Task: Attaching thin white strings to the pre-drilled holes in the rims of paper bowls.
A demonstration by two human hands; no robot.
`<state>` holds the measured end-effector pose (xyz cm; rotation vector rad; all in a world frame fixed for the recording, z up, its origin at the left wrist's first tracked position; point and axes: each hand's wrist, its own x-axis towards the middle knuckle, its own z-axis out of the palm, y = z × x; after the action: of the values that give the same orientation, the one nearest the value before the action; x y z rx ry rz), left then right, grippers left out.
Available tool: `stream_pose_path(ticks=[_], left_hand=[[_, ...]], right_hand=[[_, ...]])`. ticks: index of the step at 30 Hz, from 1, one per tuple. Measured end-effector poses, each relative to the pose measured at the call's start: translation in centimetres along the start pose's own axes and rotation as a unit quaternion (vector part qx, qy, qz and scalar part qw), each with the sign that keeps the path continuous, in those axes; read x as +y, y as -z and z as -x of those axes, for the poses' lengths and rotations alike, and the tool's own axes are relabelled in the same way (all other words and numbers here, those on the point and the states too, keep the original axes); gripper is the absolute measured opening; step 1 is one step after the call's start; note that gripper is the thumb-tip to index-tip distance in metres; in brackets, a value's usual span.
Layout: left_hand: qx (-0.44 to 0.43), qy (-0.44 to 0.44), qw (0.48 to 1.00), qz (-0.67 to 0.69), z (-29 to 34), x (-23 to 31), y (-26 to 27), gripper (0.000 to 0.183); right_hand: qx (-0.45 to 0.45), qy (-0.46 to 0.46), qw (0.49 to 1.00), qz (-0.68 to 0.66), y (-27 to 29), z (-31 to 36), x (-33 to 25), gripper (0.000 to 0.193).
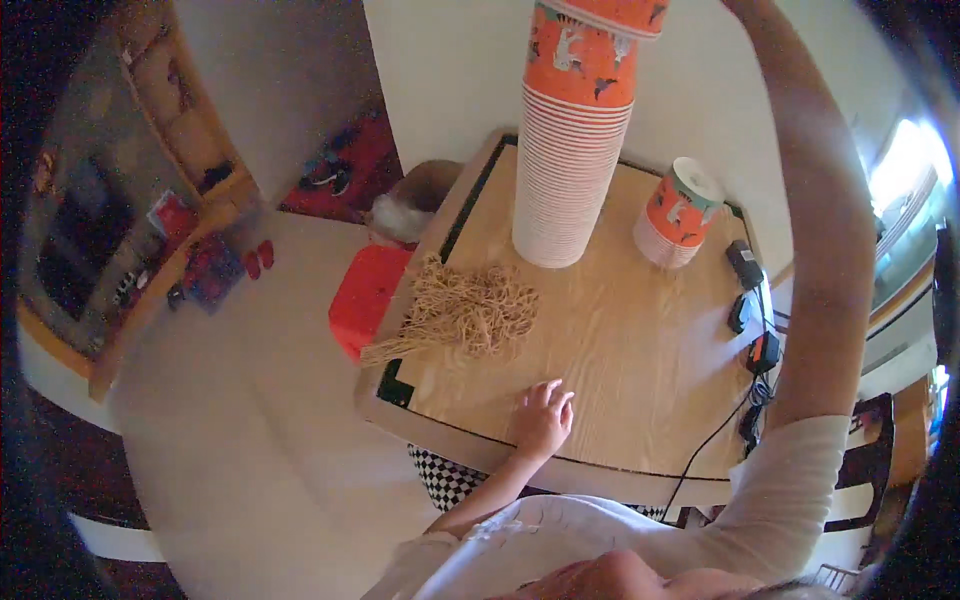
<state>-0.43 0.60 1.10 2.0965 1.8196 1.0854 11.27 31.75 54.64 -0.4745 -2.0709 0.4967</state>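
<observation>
My left hand (545,418) lies on the near part of the wooden table (620,370), fingers loosely spread and holding nothing. My right arm reaches up past the top edge of the head view, so that hand is out of sight. A tall stack of nested paper cups (572,170), orange with animal prints and pale rims, rises from the far side of the table. Another orange cup piece (620,15) sits at its top, cut off by the frame. To the right stands a shorter cup stack (680,215). A tangled heap of tan strings (470,305) lies left of the tall stack.
Black adapters (763,352) with cables line the table's right edge. A red container (368,295) stands beside the left edge, near a bin (425,188) with a pale bag. Red shoes (258,260) lie on the floor at left. A wall rises behind the table.
</observation>
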Motion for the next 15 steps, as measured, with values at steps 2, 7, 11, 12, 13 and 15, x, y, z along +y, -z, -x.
stream_pose_path(ticks=[2, 7, 11, 12, 13, 15], left_hand=[[-0.002, 0.007, 1.0, 0.003, 0.3, -0.3, -0.2, 0.02], [0.023, -0.009, 0.999, 0.031, 0.3, -0.9, -1.2, 0.023], [0.054, -0.011, 0.991, 0.123, -0.2, -0.9, -0.7, 0.026], [0.066, -0.009, 0.984, 0.167, -0.2, -1.3, -0.3, 0.025], [0.048, 0.03, 0.968, 0.245, -0.6, -1.0, 0.1, 0.026], [0.029, 0.086, 0.93, 0.355, -1.5, 0.2, 2.8, 0.033]], right_hand=[[0.126, -0.004, 0.984, 0.128, -0.8, 1.1, -2.9, 0.009], [0.231, 0.098, 0.948, 0.196, 1.2, 9.1, -7.0, 0.012], [0.34, -0.009, 0.86, 0.38, 0.6, 22.1, -6.4, 0.033], [0.281, -0.041, 0.76, 0.585, -0.1, 25.8, -5.0, 0.028], [0.371, -0.046, 0.913, 0.161, -2.6, 28.9, -3.8, 0.024], [0.389, -0.11, 0.912, -0.063, -8.5, 34.3, -0.7, 0.009]])
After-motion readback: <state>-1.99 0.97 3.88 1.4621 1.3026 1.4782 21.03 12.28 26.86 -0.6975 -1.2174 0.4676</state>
